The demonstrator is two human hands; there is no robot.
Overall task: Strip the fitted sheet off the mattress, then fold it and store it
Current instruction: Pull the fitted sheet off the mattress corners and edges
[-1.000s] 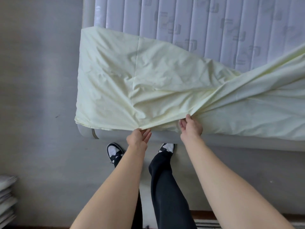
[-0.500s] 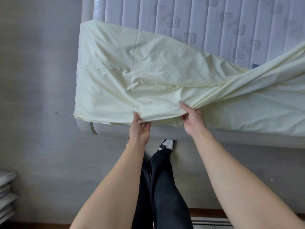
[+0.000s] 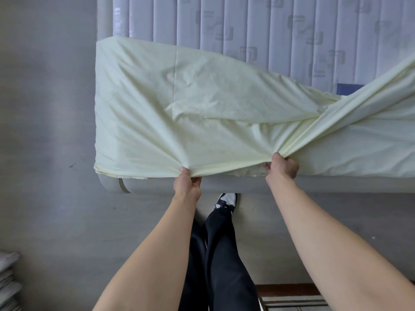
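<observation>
Both hands, the left hand point(image 3: 187, 187) and the right hand point(image 3: 283, 168), pinch the near hem of the fitted sheet point(image 3: 202, 122), which stretches left-right over the near-left corner of the mattress point(image 3: 269, 30), nearer the left hand.

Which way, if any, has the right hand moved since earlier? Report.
Yes. The right hand shifted rightward along the bed frame, farther from its corner strap.

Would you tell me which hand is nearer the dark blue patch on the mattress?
Right. The right hand grips the sheet below the blue patch; the left hand grips farther left.
</observation>
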